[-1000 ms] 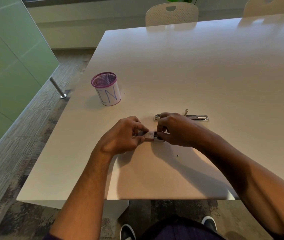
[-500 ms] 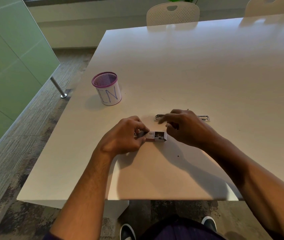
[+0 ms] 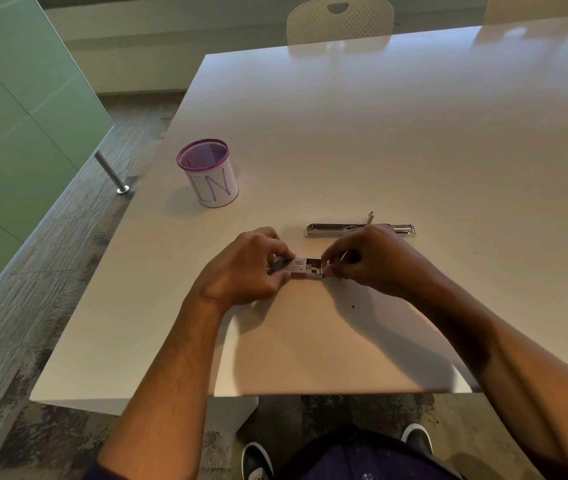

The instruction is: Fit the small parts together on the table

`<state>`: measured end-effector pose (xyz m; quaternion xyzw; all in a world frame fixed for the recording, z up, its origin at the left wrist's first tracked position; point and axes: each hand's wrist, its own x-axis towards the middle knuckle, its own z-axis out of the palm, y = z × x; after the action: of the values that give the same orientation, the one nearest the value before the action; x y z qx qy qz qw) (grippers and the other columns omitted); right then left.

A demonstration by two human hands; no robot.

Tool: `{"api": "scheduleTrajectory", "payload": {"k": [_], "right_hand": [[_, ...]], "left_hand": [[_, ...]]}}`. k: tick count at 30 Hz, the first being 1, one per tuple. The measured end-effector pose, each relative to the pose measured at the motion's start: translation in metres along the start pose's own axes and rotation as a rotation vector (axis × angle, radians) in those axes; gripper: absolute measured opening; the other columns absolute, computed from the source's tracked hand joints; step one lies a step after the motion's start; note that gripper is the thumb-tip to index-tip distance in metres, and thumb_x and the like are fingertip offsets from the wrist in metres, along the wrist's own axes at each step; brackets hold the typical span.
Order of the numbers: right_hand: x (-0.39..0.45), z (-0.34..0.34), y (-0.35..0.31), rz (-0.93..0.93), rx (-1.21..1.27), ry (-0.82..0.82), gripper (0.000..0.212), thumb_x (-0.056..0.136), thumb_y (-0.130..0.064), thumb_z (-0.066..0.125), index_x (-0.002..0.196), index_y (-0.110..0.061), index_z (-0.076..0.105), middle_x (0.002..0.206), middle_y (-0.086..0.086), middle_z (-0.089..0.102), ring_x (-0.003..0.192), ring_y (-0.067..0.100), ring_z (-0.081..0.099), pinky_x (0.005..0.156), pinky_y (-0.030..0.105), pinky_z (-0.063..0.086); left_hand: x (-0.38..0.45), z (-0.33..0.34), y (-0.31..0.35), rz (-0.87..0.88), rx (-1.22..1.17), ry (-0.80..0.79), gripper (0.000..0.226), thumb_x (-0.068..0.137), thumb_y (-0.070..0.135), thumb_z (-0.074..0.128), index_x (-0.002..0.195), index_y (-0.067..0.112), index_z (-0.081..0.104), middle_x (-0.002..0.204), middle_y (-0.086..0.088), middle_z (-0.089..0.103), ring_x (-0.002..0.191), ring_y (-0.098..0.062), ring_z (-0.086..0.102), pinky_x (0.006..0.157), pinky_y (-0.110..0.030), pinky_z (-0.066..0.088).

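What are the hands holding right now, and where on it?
Both grip the small staple box: the left hand pinches its sleeve end, the right hand pinches the end of the pulled-out tray.

The left hand (image 3: 246,268) covers the left end of the small box (image 3: 306,267). Box contents and label print are too small to identify. The right hand (image 3: 372,259) hides the stapler (image 3: 331,229) midsection. The tabletop (image 3: 379,140) is cropped at right.
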<state>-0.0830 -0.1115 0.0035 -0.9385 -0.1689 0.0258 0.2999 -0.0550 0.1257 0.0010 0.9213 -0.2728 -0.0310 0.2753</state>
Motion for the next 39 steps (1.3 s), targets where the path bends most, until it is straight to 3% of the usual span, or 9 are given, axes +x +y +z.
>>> {"api": "scheduleTrajectory", "payload": {"k": [3,9,15,21,25,29,33,36,39], "right_hand": [[0.003,0.006,-0.004,-0.031,0.002,0.014,0.024,0.088,-0.019,0.078,0.111,-0.020,0.078,0.102,-0.003,0.079,0.079,0.001,0.068,0.069,-0.001,0.046],[0.010,0.017,-0.010,-0.052,0.050,0.049,0.023,0.087,-0.016,0.078,0.109,-0.018,0.079,0.097,-0.001,0.080,0.078,0.007,0.071,0.074,0.014,0.055],[0.015,0.019,-0.014,-0.021,0.120,0.053,0.019,0.085,-0.011,0.078,0.104,-0.016,0.079,0.089,-0.010,0.074,0.071,-0.007,0.065,0.066,0.002,0.049],[0.018,0.020,-0.015,-0.036,0.211,0.074,0.020,0.086,-0.013,0.078,0.106,-0.012,0.079,0.089,-0.007,0.075,0.070,-0.009,0.068,0.070,0.011,0.056],[0.023,0.022,-0.013,-0.027,0.258,0.080,0.020,0.088,-0.008,0.077,0.107,-0.012,0.076,0.094,-0.002,0.079,0.078,0.000,0.074,0.073,0.016,0.060],[0.028,0.021,-0.012,0.012,0.316,0.103,0.021,0.089,-0.007,0.075,0.109,-0.011,0.069,0.093,0.001,0.079,0.080,0.002,0.076,0.073,0.019,0.062],[0.030,0.014,-0.011,-0.003,0.284,0.120,0.016,0.087,-0.013,0.078,0.103,-0.013,0.074,0.088,-0.005,0.077,0.076,-0.003,0.074,0.069,0.013,0.059],[0.030,0.010,-0.010,-0.022,0.189,0.148,0.013,0.085,-0.016,0.080,0.097,-0.016,0.078,0.090,-0.007,0.074,0.076,0.001,0.069,0.068,0.010,0.052],[0.029,0.005,-0.008,-0.047,0.146,0.188,0.016,0.081,-0.017,0.084,0.096,-0.015,0.081,0.096,0.002,0.074,0.081,0.012,0.067,0.072,0.021,0.054]], "left_hand": [[0.000,0.000,0.000,-0.006,-0.001,-0.005,0.031,0.084,0.018,0.082,0.114,0.013,0.077,0.104,0.005,0.063,0.087,-0.013,0.066,0.081,-0.031,0.062],[-0.002,0.000,0.001,-0.004,0.010,0.011,0.032,0.084,0.018,0.081,0.116,0.014,0.077,0.106,0.003,0.065,0.088,-0.016,0.067,0.083,-0.036,0.062],[-0.002,0.000,0.001,0.007,0.047,0.014,0.030,0.083,0.021,0.082,0.113,0.015,0.078,0.103,0.003,0.066,0.085,-0.015,0.067,0.079,-0.038,0.063],[-0.003,0.004,0.003,0.032,0.085,0.040,0.045,0.084,0.035,0.080,0.127,0.024,0.069,0.093,0.005,0.061,0.074,-0.012,0.061,0.069,-0.029,0.059],[-0.005,0.006,0.004,-0.011,0.099,0.055,0.040,0.086,0.043,0.074,0.124,0.031,0.068,0.085,0.003,0.064,0.068,-0.012,0.059,0.065,-0.035,0.059],[-0.007,0.008,0.004,-0.104,0.156,0.092,0.041,0.084,0.052,0.074,0.112,0.023,0.067,0.075,0.008,0.061,0.059,-0.006,0.058,0.059,-0.020,0.049],[-0.006,0.010,0.003,-0.252,0.198,0.108,0.047,0.079,0.061,0.076,0.100,0.025,0.055,0.089,0.003,0.066,0.073,-0.017,0.065,0.066,-0.026,0.053],[-0.005,0.009,0.004,-0.294,0.223,0.077,0.049,0.080,0.062,0.075,0.104,0.025,0.055,0.104,-0.003,0.073,0.079,-0.019,0.066,0.069,-0.029,0.056],[-0.003,0.007,0.003,-0.289,0.269,0.038,0.052,0.079,0.063,0.075,0.109,0.024,0.058,0.111,-0.003,0.073,0.082,-0.019,0.064,0.075,-0.032,0.059]]}}
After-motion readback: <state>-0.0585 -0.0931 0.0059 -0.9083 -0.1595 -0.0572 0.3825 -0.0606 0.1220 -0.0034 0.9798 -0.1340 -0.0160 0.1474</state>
